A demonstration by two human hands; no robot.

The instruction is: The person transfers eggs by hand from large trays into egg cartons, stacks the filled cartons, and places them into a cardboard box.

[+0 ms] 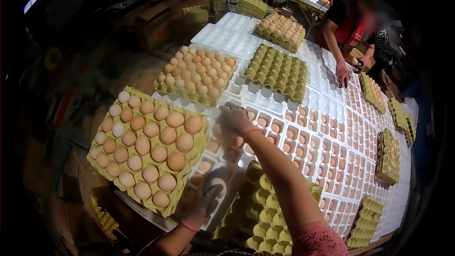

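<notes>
A yellow-green tray full of brown and pale eggs [143,147] lies at the left. Just right of its lower part is my left hand [206,199], in a dark-palmed glove, its fingers curled round an egg [217,186]. My right hand [235,119], also gloved, is over the white foam trays [294,135] near a second full egg tray [196,73]; motion blurs its fingertips, and anything in them cannot be made out. Eggs sit in many foam compartments around both hands. An empty green tray [265,208] lies partly under my right forearm.
Another empty green tray [278,71] and a full egg tray [280,31] lie farther back. A co-worker [350,23] leans over the far right side, hands at the foam trays. More green trays [389,156] line the right edge. Stacked trays [251,5] stand behind.
</notes>
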